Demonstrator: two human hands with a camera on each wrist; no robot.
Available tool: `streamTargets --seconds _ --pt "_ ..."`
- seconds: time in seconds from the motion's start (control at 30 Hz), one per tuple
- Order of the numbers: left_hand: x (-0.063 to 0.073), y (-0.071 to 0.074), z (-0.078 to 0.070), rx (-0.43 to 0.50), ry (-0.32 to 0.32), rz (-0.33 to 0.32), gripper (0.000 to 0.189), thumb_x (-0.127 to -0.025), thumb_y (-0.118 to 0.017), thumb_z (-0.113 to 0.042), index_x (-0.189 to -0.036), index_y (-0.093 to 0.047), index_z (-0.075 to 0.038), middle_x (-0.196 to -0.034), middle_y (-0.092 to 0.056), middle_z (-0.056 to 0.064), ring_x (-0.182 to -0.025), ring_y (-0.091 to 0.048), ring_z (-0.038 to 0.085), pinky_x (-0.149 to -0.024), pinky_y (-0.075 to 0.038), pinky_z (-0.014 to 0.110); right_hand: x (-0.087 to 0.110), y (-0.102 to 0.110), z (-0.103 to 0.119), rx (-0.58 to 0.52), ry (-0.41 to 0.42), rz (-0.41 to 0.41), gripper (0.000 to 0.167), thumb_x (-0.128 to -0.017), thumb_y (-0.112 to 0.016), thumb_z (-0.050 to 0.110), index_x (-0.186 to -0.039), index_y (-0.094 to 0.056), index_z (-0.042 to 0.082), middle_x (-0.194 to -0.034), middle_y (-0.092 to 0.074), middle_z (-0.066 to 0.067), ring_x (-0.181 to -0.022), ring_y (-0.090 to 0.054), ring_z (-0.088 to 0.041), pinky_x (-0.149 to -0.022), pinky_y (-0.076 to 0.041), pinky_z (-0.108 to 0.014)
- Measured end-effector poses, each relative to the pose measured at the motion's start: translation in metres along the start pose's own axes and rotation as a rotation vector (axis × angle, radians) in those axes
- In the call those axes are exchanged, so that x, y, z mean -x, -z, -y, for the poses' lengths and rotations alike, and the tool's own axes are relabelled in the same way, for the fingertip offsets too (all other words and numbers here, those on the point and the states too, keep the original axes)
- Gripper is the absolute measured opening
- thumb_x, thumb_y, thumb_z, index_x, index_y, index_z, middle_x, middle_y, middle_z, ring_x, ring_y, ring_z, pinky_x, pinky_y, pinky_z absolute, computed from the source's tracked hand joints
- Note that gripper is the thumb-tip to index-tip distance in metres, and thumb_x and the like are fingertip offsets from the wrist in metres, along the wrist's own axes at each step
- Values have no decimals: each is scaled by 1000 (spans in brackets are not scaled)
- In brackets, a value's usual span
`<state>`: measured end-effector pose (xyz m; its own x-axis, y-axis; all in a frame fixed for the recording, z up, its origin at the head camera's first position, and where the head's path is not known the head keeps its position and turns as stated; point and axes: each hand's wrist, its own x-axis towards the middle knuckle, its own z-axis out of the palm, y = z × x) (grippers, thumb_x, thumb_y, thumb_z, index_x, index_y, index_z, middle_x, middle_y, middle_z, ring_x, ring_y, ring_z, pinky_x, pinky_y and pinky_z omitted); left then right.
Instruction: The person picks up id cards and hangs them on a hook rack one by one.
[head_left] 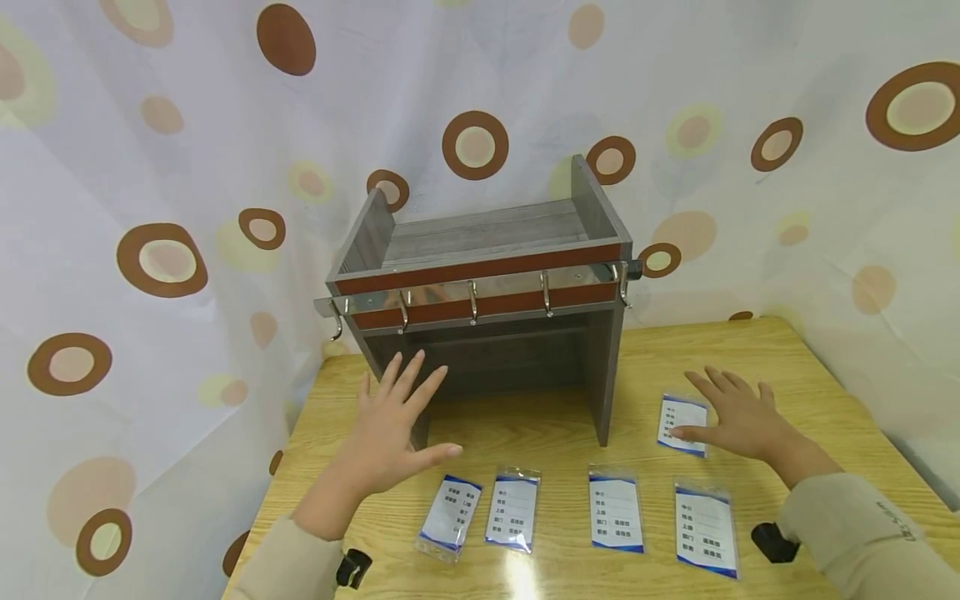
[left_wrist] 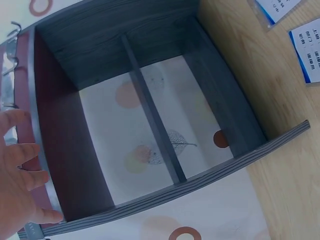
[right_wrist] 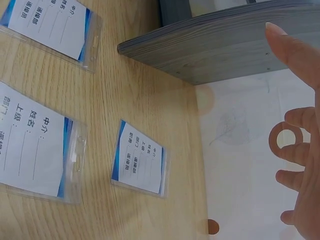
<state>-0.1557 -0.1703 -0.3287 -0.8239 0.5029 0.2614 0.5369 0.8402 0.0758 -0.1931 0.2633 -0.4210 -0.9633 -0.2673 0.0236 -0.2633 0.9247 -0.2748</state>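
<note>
My left hand [head_left: 386, 442] hovers with spread fingers in front of the left side of a grey wooden shelf [head_left: 495, 225], holding nothing. To the right of the shelf, my right hand [head_left: 738, 417] is also spread and holds nothing; its thumb overlaps a badge [head_left: 678, 421] in the head view. A metal rail [head_left: 510, 285] with several hooks runs across the shelf's front. Along the near part of the table lie more plastic-sleeved badges: a turned-round one [head_left: 452, 512], an upright one [head_left: 513, 510], another [head_left: 617, 510] and a rightmost one [head_left: 707, 527].
The shelf stands on a light wooden table [head_left: 555, 425], its upper tray bare and its lower part open at the front. Behind and beside the table hangs a white cloth [head_left: 517, 75] printed with brown and beige circles. Dark straps [head_left: 352, 568] show at the wrists.
</note>
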Motion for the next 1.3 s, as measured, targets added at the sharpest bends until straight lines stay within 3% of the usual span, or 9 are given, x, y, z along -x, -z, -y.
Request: streamTargets --seconds 0.47,0.67,0.87,1.3 --pt "5 21 5 2 -27 -126 82 -75 -40 -67 -138 -21 -20 -142 -14 10 -128 -7 32 -92 -8 63 -1 -5 -7 -38 -20 6 93 -70 -56 59 -129 -29 -8 -127 -26 -36 -112 -23 -52 -82 -10 -69" --pt "5 29 11 19 -47 -213 80 -76 -37 -67 -137 -25 -17 -140 -19 12 -127 -11 33 -93 -7 61 -4 -8 -11 -58 -10 3 92 -71 -58 56 -128 -29 -11 -125 -27 -37 -110 -26 -52 -82 -20 -67" --pt "3 37 16 5 -68 -291 80 -77 -32 -68 -136 -28 -14 -140 -20 14 -127 -11 33 -94 -7 59 -6 -14 -17 -145 -13 14 91 -73 -59 52 -127 -27 -13 -125 -27 -38 -110 -25 -53 -83 -22 -65" --pt "-7 53 25 65 -66 -366 80 -77 -35 -66 -135 -29 -11 -141 -14 14 -127 -6 32 -90 -8 61 -3 -25 -28 -337 -84 61 94 -75 -59 48 -131 -16 -14 -128 -19 -38 -113 -19 -54 -85 -19 -64"
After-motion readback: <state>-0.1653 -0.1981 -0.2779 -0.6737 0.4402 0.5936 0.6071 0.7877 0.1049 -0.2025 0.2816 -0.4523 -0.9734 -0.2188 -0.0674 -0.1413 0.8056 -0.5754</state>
